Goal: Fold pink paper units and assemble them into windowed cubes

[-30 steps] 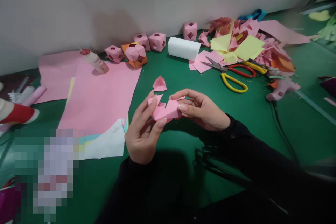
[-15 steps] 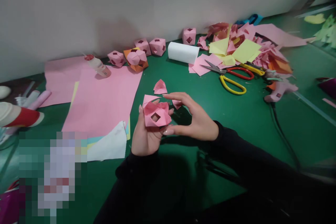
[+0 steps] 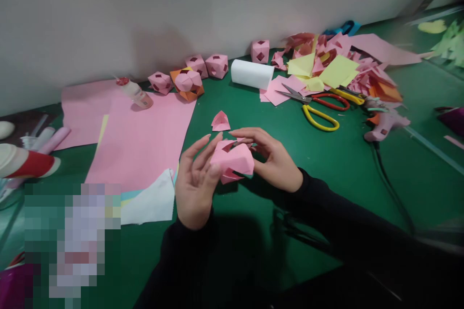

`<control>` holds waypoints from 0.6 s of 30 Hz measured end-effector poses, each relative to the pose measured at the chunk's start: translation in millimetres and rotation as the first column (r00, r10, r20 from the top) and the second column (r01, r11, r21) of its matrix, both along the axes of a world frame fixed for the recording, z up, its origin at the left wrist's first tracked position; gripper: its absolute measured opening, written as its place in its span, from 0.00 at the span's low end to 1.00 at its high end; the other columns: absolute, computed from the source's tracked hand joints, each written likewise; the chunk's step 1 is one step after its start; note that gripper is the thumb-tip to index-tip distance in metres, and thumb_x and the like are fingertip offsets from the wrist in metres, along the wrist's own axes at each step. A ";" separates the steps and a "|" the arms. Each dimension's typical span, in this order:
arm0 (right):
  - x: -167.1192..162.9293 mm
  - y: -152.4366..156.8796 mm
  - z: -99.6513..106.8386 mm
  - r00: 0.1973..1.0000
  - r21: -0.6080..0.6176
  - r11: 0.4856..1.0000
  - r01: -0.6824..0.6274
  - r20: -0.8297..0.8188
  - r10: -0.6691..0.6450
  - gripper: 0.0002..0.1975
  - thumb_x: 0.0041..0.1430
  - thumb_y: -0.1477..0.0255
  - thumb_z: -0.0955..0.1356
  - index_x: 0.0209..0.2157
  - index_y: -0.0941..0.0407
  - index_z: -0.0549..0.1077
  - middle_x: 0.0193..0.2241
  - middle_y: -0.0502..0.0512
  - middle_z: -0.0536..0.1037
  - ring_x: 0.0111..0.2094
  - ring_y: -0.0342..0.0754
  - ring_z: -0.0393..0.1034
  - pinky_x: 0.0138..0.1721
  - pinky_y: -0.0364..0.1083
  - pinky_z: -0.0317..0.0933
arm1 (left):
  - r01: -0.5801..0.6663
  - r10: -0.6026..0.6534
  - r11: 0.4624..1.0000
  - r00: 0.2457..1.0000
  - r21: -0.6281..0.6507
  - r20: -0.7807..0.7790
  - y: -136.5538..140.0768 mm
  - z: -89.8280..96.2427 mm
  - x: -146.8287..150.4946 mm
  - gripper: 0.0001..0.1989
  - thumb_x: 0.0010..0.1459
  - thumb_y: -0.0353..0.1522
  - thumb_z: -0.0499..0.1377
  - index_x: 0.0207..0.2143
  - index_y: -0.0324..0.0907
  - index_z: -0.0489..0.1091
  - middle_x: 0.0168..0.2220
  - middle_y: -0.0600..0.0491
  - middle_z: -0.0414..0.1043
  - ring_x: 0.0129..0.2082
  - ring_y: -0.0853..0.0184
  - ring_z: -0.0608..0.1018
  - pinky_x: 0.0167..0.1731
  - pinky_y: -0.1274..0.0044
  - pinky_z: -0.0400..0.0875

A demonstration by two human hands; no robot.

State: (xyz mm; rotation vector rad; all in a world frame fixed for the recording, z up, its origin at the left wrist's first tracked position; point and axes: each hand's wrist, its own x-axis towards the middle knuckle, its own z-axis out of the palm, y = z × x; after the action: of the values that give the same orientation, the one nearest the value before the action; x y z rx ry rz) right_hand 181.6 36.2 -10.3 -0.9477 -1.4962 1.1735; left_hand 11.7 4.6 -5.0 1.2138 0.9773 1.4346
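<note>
Between my two hands, just above the green table, is a pink folded-paper shape (image 3: 234, 158) with openings in its sides. My left hand (image 3: 195, 178) grips its left side, thumb in front and fingers behind. On the other side my right hand (image 3: 277, 164) closes on it, the fingertips partly hidden behind the paper. A small pink folded piece (image 3: 221, 121) stands on the table beyond my hands. Farther back sit several finished-looking pink paper balls (image 3: 216, 66), one of them combined with orange paper (image 3: 188, 89).
At left lie large pink sheets (image 3: 145, 140), a small bottle (image 3: 134, 94) and a red-and-white cup (image 3: 29, 160). A white roll (image 3: 252, 74), scissors (image 3: 322, 106), paper scraps (image 3: 337, 65) and a pink glue gun (image 3: 384, 124) with its cord are at right. A wall (image 3: 217, 5) bounds the back.
The pink paper shape has been turned over and moved slightly right. My left hand has rotated from beneath it to its left side; my right fingers have closed in on it.
</note>
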 end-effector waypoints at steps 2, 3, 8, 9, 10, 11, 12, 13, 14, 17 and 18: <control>1.5 3.4 -3.2 0.996 -0.105 0.993 -0.053 -0.080 0.045 0.19 0.57 0.66 0.74 0.50 0.52 0.75 0.52 0.60 0.75 0.47 0.51 0.73 0.46 0.51 0.69 | -0.125 0.154 0.976 0.974 0.179 -0.164 -5.8 5.0 1.4 0.25 0.55 0.30 0.68 0.56 0.46 0.69 0.57 0.46 0.74 0.57 0.58 0.77 0.54 0.68 0.76; 2.4 5.4 -4.5 0.990 -0.160 0.984 -0.079 -0.124 0.059 0.18 0.57 0.65 0.74 0.49 0.52 0.75 0.50 0.59 0.77 0.46 0.50 0.74 0.45 0.51 0.69 | -0.155 0.222 0.949 0.946 0.273 -0.236 -8.1 7.0 2.1 0.28 0.52 0.28 0.70 0.56 0.47 0.70 0.57 0.47 0.74 0.57 0.57 0.76 0.55 0.67 0.76; 6.7 13.4 -4.7 0.958 -0.357 0.932 -0.063 -0.282 -0.044 0.15 0.58 0.62 0.73 0.44 0.55 0.77 0.41 0.57 0.81 0.41 0.46 0.75 0.45 0.48 0.69 | -0.100 0.301 0.883 0.870 0.458 -0.391 -10.7 9.6 2.9 0.34 0.48 0.31 0.72 0.58 0.53 0.69 0.56 0.51 0.75 0.56 0.55 0.77 0.60 0.58 0.71; 7.0 13.7 -3.5 0.953 -0.384 0.922 -0.056 -0.297 -0.066 0.15 0.58 0.61 0.73 0.43 0.55 0.78 0.40 0.56 0.82 0.40 0.46 0.75 0.44 0.47 0.68 | -0.099 0.311 0.877 0.863 0.471 -0.398 -10.2 9.2 2.9 0.35 0.48 0.31 0.72 0.59 0.52 0.69 0.56 0.50 0.75 0.56 0.55 0.77 0.60 0.57 0.71; 7.1 13.4 -2.0 0.949 -0.404 0.913 -0.060 -0.308 -0.074 0.15 0.59 0.59 0.72 0.42 0.55 0.78 0.39 0.56 0.81 0.40 0.46 0.75 0.43 0.46 0.68 | -0.107 0.332 0.868 0.851 0.485 -0.407 -9.8 8.8 3.0 0.35 0.47 0.30 0.72 0.59 0.51 0.69 0.56 0.49 0.76 0.55 0.55 0.78 0.60 0.57 0.71; 7.1 12.8 -0.2 0.944 -0.412 0.908 -0.077 -0.323 -0.066 0.16 0.60 0.56 0.71 0.40 0.55 0.79 0.39 0.56 0.81 0.40 0.46 0.75 0.42 0.45 0.68 | -0.118 0.358 0.858 0.836 0.501 -0.416 -9.5 8.4 3.2 0.36 0.47 0.29 0.73 0.58 0.49 0.69 0.55 0.48 0.76 0.55 0.55 0.78 0.59 0.58 0.71; 7.1 11.8 1.6 0.938 -0.404 0.909 -0.108 -0.344 -0.042 0.18 0.61 0.54 0.70 0.38 0.55 0.79 0.38 0.57 0.81 0.40 0.46 0.74 0.42 0.45 0.68 | -0.127 0.380 0.848 0.822 0.514 -0.425 -9.4 8.1 3.5 0.36 0.46 0.27 0.73 0.58 0.47 0.69 0.55 0.48 0.76 0.55 0.55 0.78 0.59 0.58 0.72; 7.1 10.8 3.5 0.931 -0.382 0.911 -0.152 -0.365 0.002 0.20 0.61 0.52 0.68 0.36 0.56 0.79 0.39 0.57 0.80 0.41 0.47 0.74 0.43 0.46 0.68 | -0.132 0.396 0.842 0.810 0.523 -0.433 -9.4 7.9 3.8 0.37 0.45 0.26 0.73 0.59 0.46 0.69 0.55 0.47 0.76 0.55 0.55 0.78 0.59 0.59 0.72; 7.3 9.7 5.3 0.923 -0.356 0.912 -0.204 -0.380 0.058 0.21 0.60 0.51 0.69 0.35 0.56 0.80 0.41 0.58 0.79 0.42 0.47 0.73 0.43 0.46 0.68 | -0.130 0.400 0.841 0.803 0.526 -0.442 -9.7 7.7 4.1 0.37 0.45 0.26 0.72 0.59 0.46 0.68 0.56 0.47 0.76 0.55 0.55 0.78 0.59 0.59 0.72; 7.8 7.3 9.4 0.910 -0.294 0.897 -0.330 -0.354 0.218 0.17 0.50 0.56 0.76 0.33 0.56 0.79 0.48 0.58 0.76 0.46 0.50 0.71 0.47 0.48 0.67 | -0.105 0.376 0.856 0.799 0.507 -0.469 -10.6 6.6 4.4 0.37 0.47 0.25 0.71 0.60 0.46 0.67 0.57 0.47 0.74 0.56 0.54 0.77 0.59 0.59 0.72; 8.0 6.9 10.0 0.910 -0.282 0.892 -0.353 -0.326 0.257 0.15 0.46 0.60 0.78 0.31 0.55 0.79 0.46 0.57 0.76 0.48 0.50 0.71 0.49 0.49 0.66 | -0.092 0.365 0.861 0.797 0.501 -0.481 -10.8 6.0 4.4 0.36 0.48 0.25 0.70 0.60 0.47 0.67 0.57 0.47 0.74 0.57 0.54 0.77 0.58 0.59 0.72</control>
State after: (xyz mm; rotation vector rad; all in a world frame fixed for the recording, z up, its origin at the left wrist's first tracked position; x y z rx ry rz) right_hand 189.5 43.1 -0.3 -0.7335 -1.2645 1.7630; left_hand 16.1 -6.2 1.0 2.0087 1.2636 1.5891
